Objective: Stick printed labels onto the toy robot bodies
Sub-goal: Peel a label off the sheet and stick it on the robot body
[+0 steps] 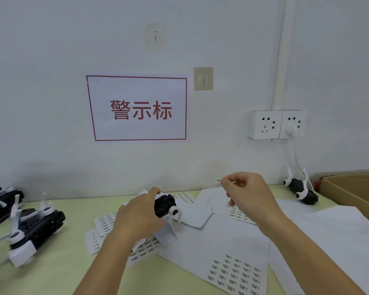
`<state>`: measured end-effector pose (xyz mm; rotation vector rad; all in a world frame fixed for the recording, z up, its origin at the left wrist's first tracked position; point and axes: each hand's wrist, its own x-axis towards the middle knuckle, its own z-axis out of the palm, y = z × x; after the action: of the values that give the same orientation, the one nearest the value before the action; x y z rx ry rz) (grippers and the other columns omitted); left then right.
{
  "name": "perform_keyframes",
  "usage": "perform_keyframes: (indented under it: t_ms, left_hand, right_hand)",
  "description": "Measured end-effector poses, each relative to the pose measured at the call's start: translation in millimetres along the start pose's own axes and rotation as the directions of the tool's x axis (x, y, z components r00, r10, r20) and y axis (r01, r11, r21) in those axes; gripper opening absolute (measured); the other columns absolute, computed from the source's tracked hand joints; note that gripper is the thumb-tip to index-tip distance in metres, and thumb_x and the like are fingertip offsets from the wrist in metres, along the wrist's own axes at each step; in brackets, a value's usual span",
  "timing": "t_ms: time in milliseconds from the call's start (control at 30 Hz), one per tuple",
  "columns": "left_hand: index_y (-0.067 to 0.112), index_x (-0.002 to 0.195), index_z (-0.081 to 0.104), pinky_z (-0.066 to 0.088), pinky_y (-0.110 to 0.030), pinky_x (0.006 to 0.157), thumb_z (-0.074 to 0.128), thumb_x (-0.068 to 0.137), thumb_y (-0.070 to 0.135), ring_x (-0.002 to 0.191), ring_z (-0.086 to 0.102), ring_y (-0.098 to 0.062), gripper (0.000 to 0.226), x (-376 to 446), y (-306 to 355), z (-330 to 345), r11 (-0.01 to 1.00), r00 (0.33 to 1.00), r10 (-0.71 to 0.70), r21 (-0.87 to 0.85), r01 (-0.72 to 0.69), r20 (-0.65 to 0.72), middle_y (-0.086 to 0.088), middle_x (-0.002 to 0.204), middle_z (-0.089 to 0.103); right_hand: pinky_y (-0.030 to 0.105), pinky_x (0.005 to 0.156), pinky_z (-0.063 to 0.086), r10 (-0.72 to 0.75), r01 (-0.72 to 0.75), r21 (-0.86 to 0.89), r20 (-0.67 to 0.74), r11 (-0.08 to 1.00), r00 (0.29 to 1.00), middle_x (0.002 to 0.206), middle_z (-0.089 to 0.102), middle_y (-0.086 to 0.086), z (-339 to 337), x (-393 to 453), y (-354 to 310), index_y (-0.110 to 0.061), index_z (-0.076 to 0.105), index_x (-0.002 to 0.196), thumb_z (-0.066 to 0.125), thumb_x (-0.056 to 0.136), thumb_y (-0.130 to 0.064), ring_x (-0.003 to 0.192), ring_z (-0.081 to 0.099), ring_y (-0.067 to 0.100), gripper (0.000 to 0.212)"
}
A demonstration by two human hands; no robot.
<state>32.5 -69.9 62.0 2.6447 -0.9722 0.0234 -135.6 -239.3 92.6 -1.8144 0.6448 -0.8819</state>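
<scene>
Head view, looking down over a pale green table (68, 262) set against a white wall. We see the left hand (136, 218) with its fingers curled over a black toy robot body (164, 204), holding it just above a loose white sheet near the middle of the table. We see the right hand (247, 194) raised beside it and a little higher, thumb and forefinger closed in a pinch on one small printed label (218, 180), whose free end sticks out to the left toward the toy; the other fingers are loosely curled. Sheets of labels (234, 271) lie spread under and in front of both hands, some with rows of labels on them, some bare backing. Three more toy bodies lie at the left edge (36, 226) and one at the far right (300, 190), beside a cardboard box (354, 194); whether any already bears a label we cannot tell. We judge the step in hand to be the carry: a label is peeled and held, the body is steadied, and the two are not yet touching. The next move, in our judgement, calls for turning the body so a flat face shows, bringing the label's free end down squarely on it, then pressing it flat without creasing it.
</scene>
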Motion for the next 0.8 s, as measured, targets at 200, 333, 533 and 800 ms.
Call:
perform_keyframes:
  t_ms: [200,333,533,800]
  left_hand:
    - [0.031,0.124,0.045,0.041,-0.027,0.059,0.061,0.087,0.031,0.078,0.059,-0.016,0.041,-0.8,-3.0,0.4,1.000,0.998,0.008,-0.018,-0.009,-0.065,0.010,0.092,0.054]
    - [0.029,0.124,0.042,0.055,-0.032,0.060,0.069,0.086,0.028,0.070,0.067,-0.017,0.047,0.6,2.4,-3.2,0.951,0.999,0.034,-0.308,-0.042,-0.030,0.000,0.095,0.062]
    - [0.051,0.123,0.040,0.045,-0.014,0.046,0.071,0.088,0.028,0.051,0.060,0.001,0.052,-6.7,24.6,-12.9,0.704,0.992,0.125,-0.706,-0.076,0.018,0.003,0.093,0.066]
    - [0.055,0.125,0.057,0.051,-0.049,0.100,0.073,0.078,0.030,0.100,0.071,-0.027,0.056,-19.9,52.1,-24.7,0.315,0.940,0.326,-0.949,-0.011,0.097,-0.012,0.104,0.075]
  right_hand:
    - [0.013,0.046,0.039,0.015,-0.014,-0.025,0.031,1.000,0.999,0.061,0.064,-0.009,1.1,-0.8,-0.8,-0.025,0.072,0.081,0.066,0.092,-0.028,0.047,0.061,0.002,0.012]
    - [0.012,0.046,0.040,-0.018,0.020,-0.034,0.053,0.999,0.998,0.059,0.063,-0.010,0.0,-2.8,-3.0,-0.025,0.072,0.082,0.066,0.092,-0.028,0.052,0.061,0.003,0.012]
    - [0.014,0.055,0.045,-0.183,0.201,-0.150,0.128,0.968,0.975,0.069,0.067,-0.005,-4.0,-8.7,-16.1,-0.027,0.072,0.075,0.067,0.092,-0.025,0.060,0.056,0.005,0.018]
    - [0.020,0.088,0.042,-0.307,0.365,-0.266,0.237,0.892,0.922,0.106,0.055,-0.016,-13.0,-15.3,-33.0,-0.039,0.066,0.078,0.070,0.090,-0.032,0.099,0.054,-0.001,0.015]
